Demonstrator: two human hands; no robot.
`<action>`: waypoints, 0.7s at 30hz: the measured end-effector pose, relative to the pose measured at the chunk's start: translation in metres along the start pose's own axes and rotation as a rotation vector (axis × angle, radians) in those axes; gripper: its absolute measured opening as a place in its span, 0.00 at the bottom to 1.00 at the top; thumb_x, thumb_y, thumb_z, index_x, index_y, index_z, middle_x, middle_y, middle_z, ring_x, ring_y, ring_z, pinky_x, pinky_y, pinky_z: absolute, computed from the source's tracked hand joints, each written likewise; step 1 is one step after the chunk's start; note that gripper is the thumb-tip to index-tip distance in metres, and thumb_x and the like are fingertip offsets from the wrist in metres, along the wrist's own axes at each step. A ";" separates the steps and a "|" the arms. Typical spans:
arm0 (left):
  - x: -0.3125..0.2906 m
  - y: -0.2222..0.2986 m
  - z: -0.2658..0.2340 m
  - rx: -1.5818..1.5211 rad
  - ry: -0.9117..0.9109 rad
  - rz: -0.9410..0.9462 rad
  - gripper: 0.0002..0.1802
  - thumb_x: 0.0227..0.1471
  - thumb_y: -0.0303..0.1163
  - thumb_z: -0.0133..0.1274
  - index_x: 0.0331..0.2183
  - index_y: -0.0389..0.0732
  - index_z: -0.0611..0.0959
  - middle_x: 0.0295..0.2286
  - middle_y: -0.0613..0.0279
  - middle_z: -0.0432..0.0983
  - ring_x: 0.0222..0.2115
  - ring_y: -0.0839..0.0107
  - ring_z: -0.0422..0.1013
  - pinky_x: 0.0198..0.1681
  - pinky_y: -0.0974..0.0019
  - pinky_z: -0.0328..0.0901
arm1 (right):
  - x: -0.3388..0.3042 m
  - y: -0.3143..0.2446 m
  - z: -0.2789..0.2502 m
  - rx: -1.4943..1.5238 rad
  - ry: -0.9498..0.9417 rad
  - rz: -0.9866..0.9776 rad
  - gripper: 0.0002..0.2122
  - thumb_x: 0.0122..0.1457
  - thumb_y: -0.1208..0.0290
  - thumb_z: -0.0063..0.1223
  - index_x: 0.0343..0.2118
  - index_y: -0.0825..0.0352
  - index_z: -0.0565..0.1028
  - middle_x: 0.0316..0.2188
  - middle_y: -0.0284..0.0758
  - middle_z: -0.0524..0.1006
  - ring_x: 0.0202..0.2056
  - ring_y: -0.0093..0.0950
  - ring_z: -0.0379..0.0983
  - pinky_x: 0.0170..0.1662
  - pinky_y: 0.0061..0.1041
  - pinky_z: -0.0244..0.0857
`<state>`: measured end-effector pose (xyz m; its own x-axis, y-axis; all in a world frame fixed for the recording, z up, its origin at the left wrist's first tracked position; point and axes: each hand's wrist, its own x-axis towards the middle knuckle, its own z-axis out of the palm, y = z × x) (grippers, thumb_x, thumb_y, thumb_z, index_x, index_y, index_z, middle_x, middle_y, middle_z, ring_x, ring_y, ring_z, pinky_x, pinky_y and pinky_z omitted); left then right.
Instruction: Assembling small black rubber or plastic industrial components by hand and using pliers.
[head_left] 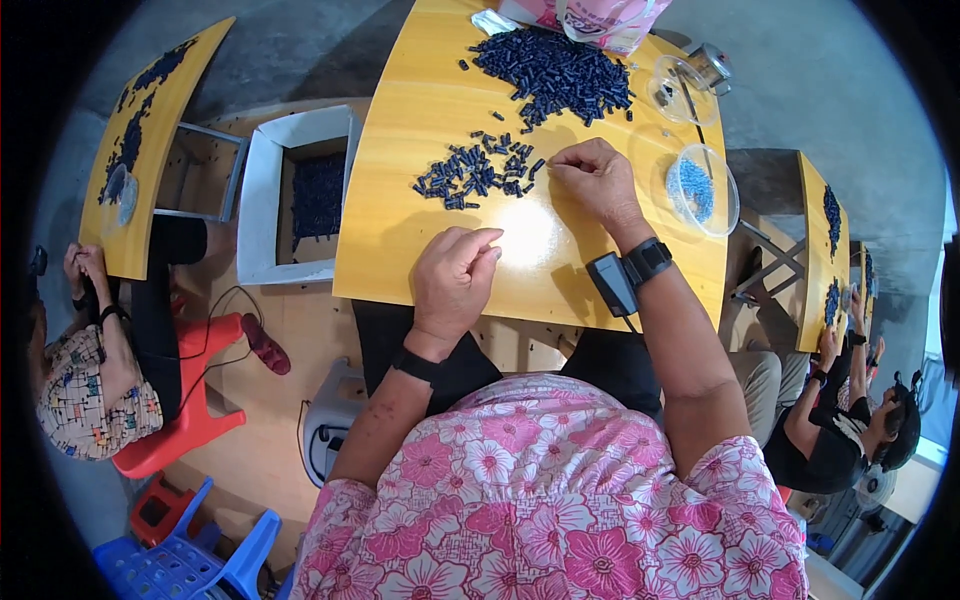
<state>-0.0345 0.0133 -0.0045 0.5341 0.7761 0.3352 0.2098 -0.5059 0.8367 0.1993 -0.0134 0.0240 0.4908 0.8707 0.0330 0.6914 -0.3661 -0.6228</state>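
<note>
Small dark blue cylindrical pieces [470, 172] lie scattered in a loose cluster at the middle of the yellow table [390, 255]. Just right of them, my right hand [600, 183] has thumb and forefinger pinched together. One dark piece lies close to its fingertips; whether anything is between them is too small to tell. My left hand [453, 280] hovers over the near edge of the table, fingers curled and thumb against the forefinger. What it holds, if anything, is hidden. A clear round tub of tiny light blue parts [696, 190] stands to the right of my right hand.
A big heap of dark pieces [550, 75] covers the far side, before a pink bag [610, 20]. Another clear tub [672, 90] and a metal cup [712, 68] stand far right. A white box [262, 200] sits left of the table. Other people work at tables on both sides.
</note>
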 end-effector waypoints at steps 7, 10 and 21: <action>0.000 -0.001 0.001 0.007 -0.008 -0.013 0.11 0.45 0.20 0.59 0.35 0.38 0.84 0.24 0.61 0.75 0.22 0.72 0.71 0.26 0.72 0.66 | -0.002 -0.011 -0.001 0.322 0.005 0.001 0.07 0.50 0.77 0.61 0.33 0.65 0.83 0.31 0.32 0.74 0.32 0.23 0.71 0.38 0.21 0.66; 0.001 0.001 0.001 0.005 -0.009 -0.005 0.11 0.45 0.20 0.59 0.35 0.38 0.84 0.24 0.61 0.75 0.22 0.72 0.71 0.26 0.72 0.66 | 0.005 -0.006 0.006 0.253 -0.002 -0.071 0.09 0.49 0.76 0.64 0.35 0.64 0.83 0.28 0.28 0.71 0.29 0.18 0.66 0.35 0.18 0.63; 0.001 -0.002 0.001 0.015 -0.007 -0.003 0.11 0.45 0.20 0.59 0.35 0.39 0.84 0.25 0.62 0.75 0.22 0.72 0.71 0.26 0.72 0.66 | -0.001 0.006 0.001 0.062 0.007 -0.163 0.06 0.49 0.76 0.64 0.32 0.64 0.83 0.26 0.29 0.72 0.29 0.22 0.67 0.34 0.20 0.64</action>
<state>-0.0339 0.0143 -0.0062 0.5391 0.7750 0.3298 0.2234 -0.5091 0.8312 0.2021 -0.0164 0.0193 0.3788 0.9144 0.1428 0.7280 -0.1992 -0.6560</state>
